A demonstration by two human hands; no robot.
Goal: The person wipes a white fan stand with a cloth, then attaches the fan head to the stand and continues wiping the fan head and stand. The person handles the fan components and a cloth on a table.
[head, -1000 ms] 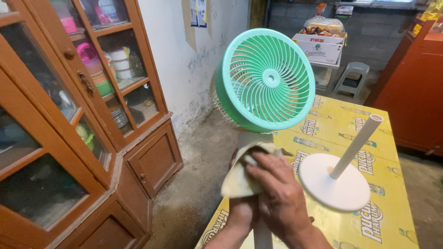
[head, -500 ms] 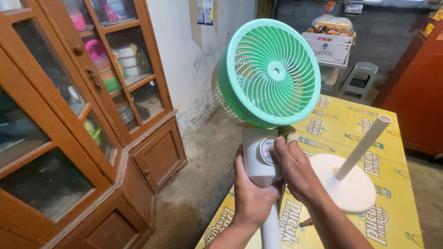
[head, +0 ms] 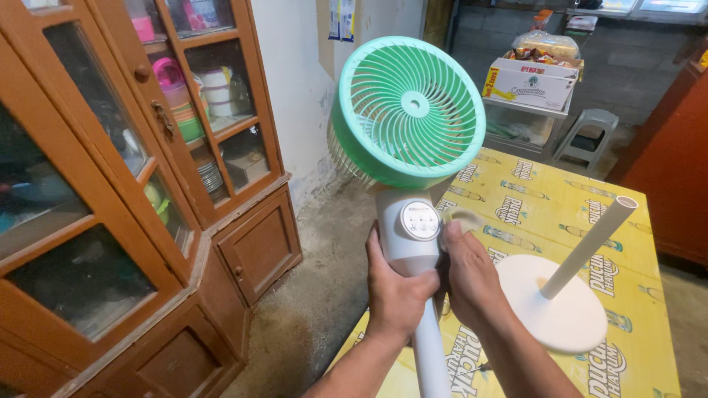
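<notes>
Holding a stand fan (head: 408,147) upright in mid-air, above the near left corner of a table, a person grips it with both bare hands. The left hand (head: 394,295) is clenched around the white neck just under the round control panel (head: 420,220); the right hand (head: 472,276) presses a small yellowish cloth (head: 463,219) against the right side of that neck, fingers closed on the cloth. The fan looks light and rigid, all smooth plastic, likely a little slippery; its mint-green grille (head: 413,103) has thin ribs that seem easy to bend, so the sturdy neck and pole (head: 430,354) look like the safest holds. The table (head: 560,214) is covered with yellow printed cardboard. On it, toward the right edge, sits a white round base (head: 553,317) with a slanting white tube (head: 590,243). A brown wooden cabinet (head: 110,221) with glass doors stands to the left, a pale plastered wall behind, and a cardboard box (head: 527,81) and grey stool (head: 586,136) farther back.
</notes>
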